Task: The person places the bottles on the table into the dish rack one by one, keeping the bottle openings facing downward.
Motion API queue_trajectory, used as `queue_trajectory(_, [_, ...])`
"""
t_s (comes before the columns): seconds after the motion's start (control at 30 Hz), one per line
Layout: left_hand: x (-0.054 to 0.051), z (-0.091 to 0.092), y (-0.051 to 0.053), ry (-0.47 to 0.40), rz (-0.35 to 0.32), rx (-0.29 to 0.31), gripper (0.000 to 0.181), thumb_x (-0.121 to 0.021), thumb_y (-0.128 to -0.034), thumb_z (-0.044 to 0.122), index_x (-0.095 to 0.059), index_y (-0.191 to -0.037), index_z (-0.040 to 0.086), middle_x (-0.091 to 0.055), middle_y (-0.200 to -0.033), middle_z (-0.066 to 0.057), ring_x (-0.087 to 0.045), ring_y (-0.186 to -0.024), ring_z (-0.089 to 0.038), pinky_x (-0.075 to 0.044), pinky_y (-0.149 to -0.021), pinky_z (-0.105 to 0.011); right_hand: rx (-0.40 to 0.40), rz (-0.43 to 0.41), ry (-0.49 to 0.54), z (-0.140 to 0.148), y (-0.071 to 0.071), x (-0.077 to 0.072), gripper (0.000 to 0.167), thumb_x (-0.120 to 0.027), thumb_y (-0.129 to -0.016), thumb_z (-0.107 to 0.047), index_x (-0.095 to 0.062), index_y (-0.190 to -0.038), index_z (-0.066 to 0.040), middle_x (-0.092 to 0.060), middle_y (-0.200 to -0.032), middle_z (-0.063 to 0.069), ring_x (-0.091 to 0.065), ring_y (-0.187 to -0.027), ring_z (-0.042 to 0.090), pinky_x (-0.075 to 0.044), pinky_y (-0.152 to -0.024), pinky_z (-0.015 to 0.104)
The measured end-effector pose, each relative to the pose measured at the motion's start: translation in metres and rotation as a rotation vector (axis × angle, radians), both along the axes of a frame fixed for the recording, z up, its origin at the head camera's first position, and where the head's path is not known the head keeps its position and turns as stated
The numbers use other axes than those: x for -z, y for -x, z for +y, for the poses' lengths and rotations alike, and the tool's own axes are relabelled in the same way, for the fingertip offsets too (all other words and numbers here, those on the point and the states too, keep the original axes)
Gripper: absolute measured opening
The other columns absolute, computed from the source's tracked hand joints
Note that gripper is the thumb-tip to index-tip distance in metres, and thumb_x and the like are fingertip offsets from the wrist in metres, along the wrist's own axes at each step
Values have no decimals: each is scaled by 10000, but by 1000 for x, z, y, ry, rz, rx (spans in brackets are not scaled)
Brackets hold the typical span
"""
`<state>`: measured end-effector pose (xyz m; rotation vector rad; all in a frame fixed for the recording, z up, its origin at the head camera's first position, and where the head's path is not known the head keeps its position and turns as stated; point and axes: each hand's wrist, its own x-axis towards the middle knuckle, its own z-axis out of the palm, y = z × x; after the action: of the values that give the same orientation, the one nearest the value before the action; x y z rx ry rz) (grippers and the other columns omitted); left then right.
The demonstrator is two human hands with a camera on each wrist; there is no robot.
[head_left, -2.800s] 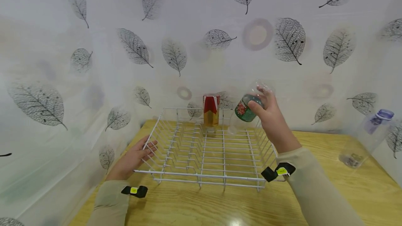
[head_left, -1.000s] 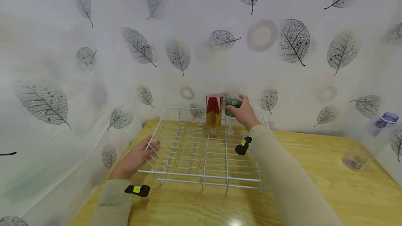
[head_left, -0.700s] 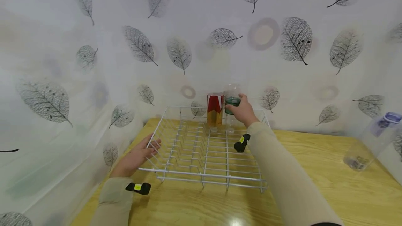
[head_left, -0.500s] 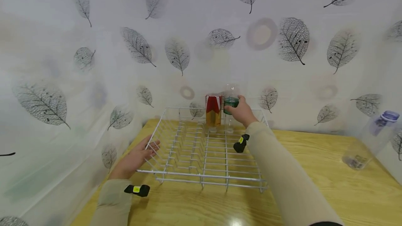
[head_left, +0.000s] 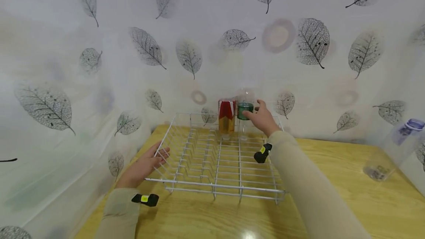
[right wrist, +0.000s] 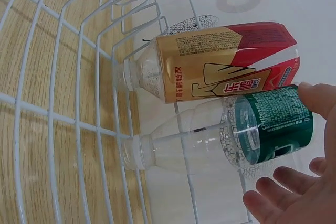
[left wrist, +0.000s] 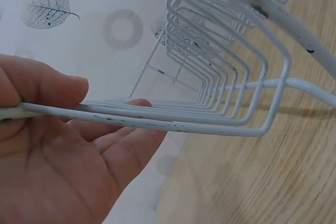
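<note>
A clear bottle with a green label (head_left: 245,111) stands upside down at the back of the white wire dish rack (head_left: 229,186), neck down among the wires. Close to its right is my right hand (head_left: 263,118), fingers spread away from it; in the right wrist view, the thumb is at the green label (right wrist: 278,124). Just left of this bottle, a red and gold labelled bottle (head_left: 227,117) is also upended, cap end down. My left hand (head_left: 143,166) holds the rack's left side, the top rail (left wrist: 173,125) lying between thumb and fingers.
Another clear bottle with a purple cap (head_left: 391,150) stands on the wooden table (head_left: 335,180) at far right. Upright wire prongs (head_left: 206,154) line the rack's left half. Behind everything hangs a leaf-patterned sheet (head_left: 212,28).
My right hand carried the tilted green-labelled bottle leftward and set it upside down beside the red and gold one. Its fingers have now spread off the bottle. The left hand stays put.
</note>
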<state>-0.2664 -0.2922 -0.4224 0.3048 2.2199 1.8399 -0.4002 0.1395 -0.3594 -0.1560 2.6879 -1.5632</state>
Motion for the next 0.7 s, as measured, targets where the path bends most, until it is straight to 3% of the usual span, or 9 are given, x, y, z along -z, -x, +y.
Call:
queue_trajectory(0.23, [-3,2,4,8,-10,-11,699,-320,-1047,-22,75,-1619,52,-198,-1612,-288,-295,-1437,-423,-342,-1136,-490,-16,18,10,4,-6,-10,971,-614,-987,-475,38,-1639,-173,-205,-1643,199,-268,-1471,401,-330,-1107,622])
queue_trajectory(0.43, [-4,-1,1,47,7,-8,700,-343,-1052,25,34,-1636,109,-222,-1623,-243,-336,-1407,-445,-356,-1079,-513,-15,41,9,10,-14,-20,975,-623,-977,-494,23,-1642,-194,-205,-1651,164,-240,-1489,376,-313,-1118,620])
queue_trajectory(0.7, [-2,-1,0,22,-7,-9,716,-358,-1053,17,54,-1632,101,-208,-1624,-256,-330,-1415,-434,-325,-1104,-543,-22,68,-10,29,-32,-29,1005,-608,-964,-558,51,-1641,-212,-166,-1662,154,-200,-1506,362,-285,-1134,621])
